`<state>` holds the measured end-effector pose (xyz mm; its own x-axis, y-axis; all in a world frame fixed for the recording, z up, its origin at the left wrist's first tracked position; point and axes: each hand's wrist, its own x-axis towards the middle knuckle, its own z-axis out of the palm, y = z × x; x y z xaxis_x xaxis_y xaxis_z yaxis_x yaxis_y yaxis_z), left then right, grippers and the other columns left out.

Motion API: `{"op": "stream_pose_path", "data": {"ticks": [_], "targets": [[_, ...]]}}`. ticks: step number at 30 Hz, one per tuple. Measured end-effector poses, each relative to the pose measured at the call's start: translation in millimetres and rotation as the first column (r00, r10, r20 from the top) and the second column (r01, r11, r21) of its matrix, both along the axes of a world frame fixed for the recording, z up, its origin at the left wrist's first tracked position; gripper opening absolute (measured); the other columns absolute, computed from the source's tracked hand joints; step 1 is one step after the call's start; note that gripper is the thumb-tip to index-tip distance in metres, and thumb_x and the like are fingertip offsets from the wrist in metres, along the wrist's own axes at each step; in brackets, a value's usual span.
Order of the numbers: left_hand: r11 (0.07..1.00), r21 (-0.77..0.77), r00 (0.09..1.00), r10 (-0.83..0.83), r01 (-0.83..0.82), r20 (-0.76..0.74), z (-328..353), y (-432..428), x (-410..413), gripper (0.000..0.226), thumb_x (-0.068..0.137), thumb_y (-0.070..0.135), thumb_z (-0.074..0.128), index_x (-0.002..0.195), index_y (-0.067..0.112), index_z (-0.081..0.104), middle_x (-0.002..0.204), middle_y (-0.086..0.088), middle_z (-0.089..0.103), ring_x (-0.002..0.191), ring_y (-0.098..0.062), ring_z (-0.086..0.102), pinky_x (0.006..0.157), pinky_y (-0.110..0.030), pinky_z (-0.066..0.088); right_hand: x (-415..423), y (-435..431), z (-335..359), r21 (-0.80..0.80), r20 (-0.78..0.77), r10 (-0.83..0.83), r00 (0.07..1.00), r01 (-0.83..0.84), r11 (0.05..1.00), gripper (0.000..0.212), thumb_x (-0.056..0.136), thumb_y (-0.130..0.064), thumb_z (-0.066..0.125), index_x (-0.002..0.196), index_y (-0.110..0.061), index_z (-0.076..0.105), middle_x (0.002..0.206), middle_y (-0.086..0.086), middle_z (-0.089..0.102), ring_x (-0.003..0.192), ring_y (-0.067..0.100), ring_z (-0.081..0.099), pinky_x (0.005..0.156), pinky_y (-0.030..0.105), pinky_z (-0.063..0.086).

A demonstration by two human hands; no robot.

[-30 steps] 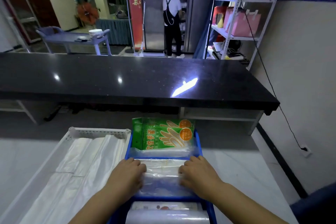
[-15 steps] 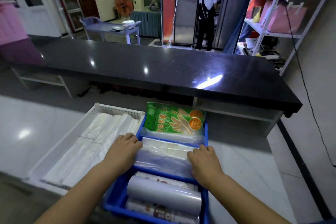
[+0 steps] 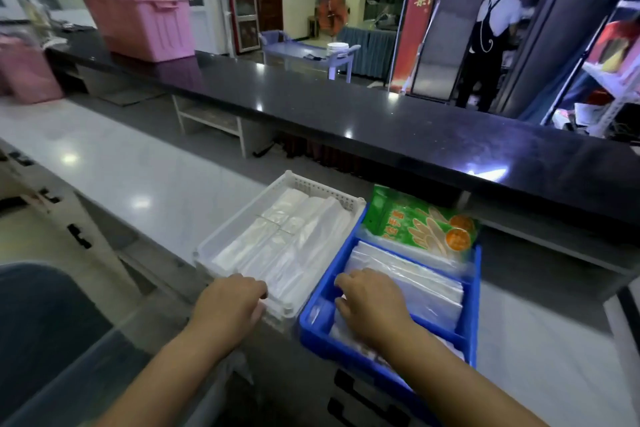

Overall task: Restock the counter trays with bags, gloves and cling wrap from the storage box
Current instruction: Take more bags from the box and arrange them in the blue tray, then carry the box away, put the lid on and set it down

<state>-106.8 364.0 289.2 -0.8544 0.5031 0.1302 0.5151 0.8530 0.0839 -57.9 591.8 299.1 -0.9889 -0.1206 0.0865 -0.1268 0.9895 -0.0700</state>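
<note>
A blue divided tray (image 3: 477, 305) sits on the white counter. A green glove pack (image 3: 415, 222) leans in its far compartment, and a stack of clear bags (image 3: 415, 281) fills the middle one. My right hand (image 3: 374, 305) lies fingers apart over the near divider and hides most of the near compartment. To the left, touching the blue tray, a white perforated tray (image 3: 311, 184) holds folded white plastic bags (image 3: 287, 239). My left hand (image 3: 228, 305) is curled over this tray's near rim.
A pink storage box (image 3: 145, 24) stands on the raised black counter (image 3: 381, 121) at the far left, and another pink box (image 3: 27, 69) stands lower down. A person (image 3: 491, 45) stands at a fridge behind. The white counter (image 3: 121, 163) stretches left. A dark blue object (image 3: 41, 322) sits at bottom left.
My left hand left the clear bags and went to the white tray's near rim. My right hand slid toward me onto the near divider. The view swung left, which brings the pink boxes into sight.
</note>
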Motion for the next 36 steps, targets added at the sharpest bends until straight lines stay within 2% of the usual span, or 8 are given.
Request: {"op": "stream_pose_path", "data": {"ticks": [4,8,10,14,17,26,30,36], "targets": [[0.993,-0.041,0.992,0.114,-0.112,0.05,-9,-95,21,0.013,0.081,0.035,0.062,0.084,0.022,0.061,0.085,0.003,0.066,0.084,-0.02,0.061,0.07,-0.034,0.049,-4,-80,-6,-0.033,0.021,0.071,0.997,-0.07,0.997,0.022,0.09,-0.028,0.048,0.102,-0.016,0.06,0.1,0.007,0.066,0.094,0.03,0.06,0.071,0.036,0.044],[0.985,-0.114,0.992,0.125,-0.126,-0.017,-14,-211,51,0.033,0.041,0.031,0.088,0.052,0.024,0.058,0.05,0.006,0.058,0.048,-0.011,0.058,0.039,-0.019,0.034,-1,-184,-25,-0.063,0.058,0.132,0.99,-0.128,0.99,0.014,0.088,-0.027,0.048,0.082,-0.017,0.057,0.087,0.005,0.065,0.08,0.026,0.061,0.059,0.032,0.041],[0.975,-0.11,0.98,0.191,-0.196,-0.051,-27,-272,62,0.035,0.036,0.027,0.09,0.049,0.024,0.057,0.046,0.005,0.056,0.043,-0.013,0.057,0.036,-0.018,0.032,3,-236,-41,-0.044,0.093,0.147,0.985,-0.143,0.989,0.012,0.086,-0.025,0.05,0.085,-0.017,0.058,0.086,0.004,0.064,0.081,0.026,0.061,0.061,0.034,0.047],[0.94,-0.067,0.936,0.34,-0.335,0.088,-63,-377,83,0.01,0.075,0.028,0.068,0.081,0.021,0.066,0.081,0.002,0.067,0.08,-0.023,0.065,0.059,-0.033,0.05,18,-323,-77,-0.026,0.186,0.146,0.972,-0.144,0.989,0.015,0.086,-0.025,0.05,0.093,-0.017,0.06,0.093,0.005,0.065,0.084,0.026,0.061,0.067,0.035,0.051],[0.924,-0.096,0.909,0.381,-0.369,0.167,-84,-426,99,0.02,0.082,0.032,0.052,0.095,0.022,0.064,0.097,0.003,0.066,0.095,-0.022,0.061,0.069,-0.033,0.047,36,-362,-100,-0.045,0.252,0.121,0.96,-0.113,0.993,0.019,0.09,-0.029,0.047,0.096,-0.017,0.06,0.098,0.004,0.065,0.089,0.024,0.061,0.07,0.033,0.049],[0.923,-0.109,0.879,0.385,-0.369,0.281,-126,-465,81,0.023,0.084,0.026,0.047,0.099,0.023,0.064,0.102,0.002,0.067,0.097,-0.021,0.06,0.071,-0.032,0.046,52,-368,-153,0.02,0.376,-0.029,0.926,0.023,1.0,0.021,0.092,-0.032,0.041,0.093,-0.02,0.058,0.095,0.002,0.068,0.087,0.023,0.063,0.066,0.029,0.044],[0.922,-0.159,0.858,0.387,-0.353,0.337,-147,-464,58,0.024,0.084,0.025,0.047,0.102,0.025,0.063,0.106,0.003,0.067,0.101,-0.02,0.06,0.074,-0.03,0.048,37,-358,-184,0.016,0.494,-0.085,0.865,0.089,0.996,0.028,0.092,-0.032,0.042,0.065,-0.025,0.041,0.084,0.0,0.062,0.086,0.022,0.064,0.062,0.028,0.04],[0.909,-0.22,0.847,0.412,-0.355,0.335,-165,-459,7,0.022,0.085,0.024,0.048,0.098,0.02,0.065,0.104,-0.001,0.067,0.097,-0.023,0.06,0.069,-0.031,0.046,21,-351,-216,0.023,0.578,-0.137,0.804,0.152,0.988,0.019,0.093,-0.03,0.042,0.084,-0.02,0.056,0.1,0.004,0.069,0.089,0.022,0.064,0.063,0.028,0.046]]}}
